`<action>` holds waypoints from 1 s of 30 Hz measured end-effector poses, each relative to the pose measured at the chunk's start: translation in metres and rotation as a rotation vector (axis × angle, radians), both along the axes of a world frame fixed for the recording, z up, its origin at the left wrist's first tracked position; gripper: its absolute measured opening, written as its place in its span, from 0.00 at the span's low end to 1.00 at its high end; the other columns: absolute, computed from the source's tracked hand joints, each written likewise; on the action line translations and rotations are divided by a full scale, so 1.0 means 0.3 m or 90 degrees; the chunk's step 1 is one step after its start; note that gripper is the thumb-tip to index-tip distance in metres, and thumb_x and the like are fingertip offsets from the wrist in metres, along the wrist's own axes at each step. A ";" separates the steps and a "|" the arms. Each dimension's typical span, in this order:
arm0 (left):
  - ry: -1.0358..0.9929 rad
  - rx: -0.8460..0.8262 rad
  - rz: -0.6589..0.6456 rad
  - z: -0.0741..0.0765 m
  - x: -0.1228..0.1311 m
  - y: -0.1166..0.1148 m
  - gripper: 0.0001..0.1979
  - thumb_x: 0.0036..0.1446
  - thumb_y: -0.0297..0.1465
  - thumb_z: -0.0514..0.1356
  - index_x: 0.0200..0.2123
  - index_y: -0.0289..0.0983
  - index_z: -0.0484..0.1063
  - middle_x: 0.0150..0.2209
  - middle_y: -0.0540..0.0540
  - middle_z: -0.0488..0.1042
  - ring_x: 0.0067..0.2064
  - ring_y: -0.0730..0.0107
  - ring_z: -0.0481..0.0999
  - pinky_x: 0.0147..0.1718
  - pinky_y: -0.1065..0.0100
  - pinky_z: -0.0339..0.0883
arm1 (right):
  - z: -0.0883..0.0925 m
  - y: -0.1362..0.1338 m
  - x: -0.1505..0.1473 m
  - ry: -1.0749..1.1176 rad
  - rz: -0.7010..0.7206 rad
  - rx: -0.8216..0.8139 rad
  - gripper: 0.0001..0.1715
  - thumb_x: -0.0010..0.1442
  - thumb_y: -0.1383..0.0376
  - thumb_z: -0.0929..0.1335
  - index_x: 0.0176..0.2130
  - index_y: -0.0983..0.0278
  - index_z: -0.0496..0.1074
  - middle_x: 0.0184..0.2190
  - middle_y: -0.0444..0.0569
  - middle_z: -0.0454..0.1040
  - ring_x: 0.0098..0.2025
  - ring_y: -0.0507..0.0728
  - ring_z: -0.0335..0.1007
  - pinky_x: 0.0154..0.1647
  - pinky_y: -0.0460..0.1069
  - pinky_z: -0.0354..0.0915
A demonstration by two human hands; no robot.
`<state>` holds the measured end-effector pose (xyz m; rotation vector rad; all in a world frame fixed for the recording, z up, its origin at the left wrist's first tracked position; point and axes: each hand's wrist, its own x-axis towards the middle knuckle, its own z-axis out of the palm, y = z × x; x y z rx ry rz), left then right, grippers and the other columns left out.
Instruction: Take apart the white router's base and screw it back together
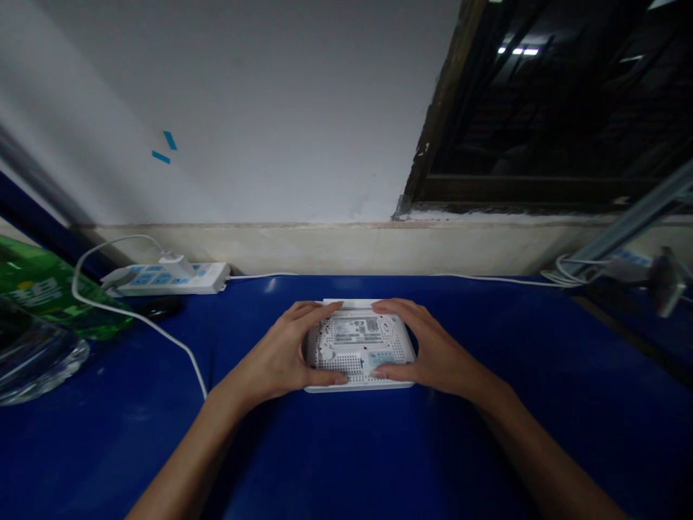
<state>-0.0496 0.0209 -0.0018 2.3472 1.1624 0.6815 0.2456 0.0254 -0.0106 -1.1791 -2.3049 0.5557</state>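
Gripping white perforated device (357,357) between left hand (276,354) and right hand (436,348).
Fingers clamped on its sides; device resting mid-table on blue tabletop (487,448); upward label (356,328) with QR code, print unreadable.

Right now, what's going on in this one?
A person has both bare hands on a white router lying underside up on a blue table. The left hand and right hand cup it from either side, leaving its vents, label and QR code partly visible. Behind it, a white power strip sits against the wall, with a white cable curving across the table. A green plastic bottle is at far left.
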 end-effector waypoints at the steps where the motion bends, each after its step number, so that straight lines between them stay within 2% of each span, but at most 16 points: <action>1: 0.002 0.001 0.001 -0.002 0.000 0.001 0.50 0.45 0.47 0.75 0.69 0.46 0.59 0.65 0.42 0.65 0.64 0.49 0.65 0.63 0.47 0.61 | 0.001 0.000 0.000 -0.002 -0.001 -0.001 0.49 0.51 0.48 0.78 0.65 0.51 0.59 0.65 0.52 0.64 0.64 0.67 0.61 0.63 0.63 0.61; 13: 0.033 0.008 0.014 -0.024 -0.006 0.011 0.51 0.43 0.50 0.75 0.68 0.44 0.62 0.63 0.38 0.66 0.66 0.45 0.62 0.63 0.44 0.60 | -0.007 0.012 -0.002 -0.027 -0.011 0.016 0.50 0.48 0.47 0.79 0.63 0.56 0.63 0.65 0.54 0.66 0.66 0.68 0.60 0.65 0.64 0.60; 24: 0.034 0.015 0.027 -0.005 -0.002 0.008 0.48 0.42 0.50 0.76 0.65 0.43 0.66 0.60 0.40 0.71 0.61 0.45 0.69 0.59 0.45 0.65 | -0.015 0.016 -0.001 -0.030 -0.015 0.024 0.51 0.46 0.45 0.79 0.63 0.59 0.66 0.64 0.59 0.67 0.66 0.70 0.62 0.65 0.67 0.59; 28: 0.030 -0.002 0.035 0.003 -0.005 -0.001 0.49 0.44 0.50 0.75 0.67 0.47 0.62 0.63 0.41 0.69 0.62 0.44 0.68 0.59 0.43 0.65 | -0.013 0.012 0.006 -0.028 -0.028 -0.002 0.52 0.45 0.45 0.79 0.63 0.57 0.67 0.67 0.60 0.64 0.68 0.72 0.58 0.65 0.70 0.57; 30: 0.021 -0.018 0.019 0.009 -0.007 -0.007 0.48 0.47 0.49 0.74 0.68 0.49 0.60 0.65 0.42 0.66 0.63 0.46 0.67 0.61 0.44 0.64 | -0.004 0.010 0.016 -0.015 -0.028 -0.025 0.48 0.50 0.45 0.78 0.64 0.55 0.67 0.70 0.58 0.60 0.70 0.72 0.55 0.65 0.70 0.58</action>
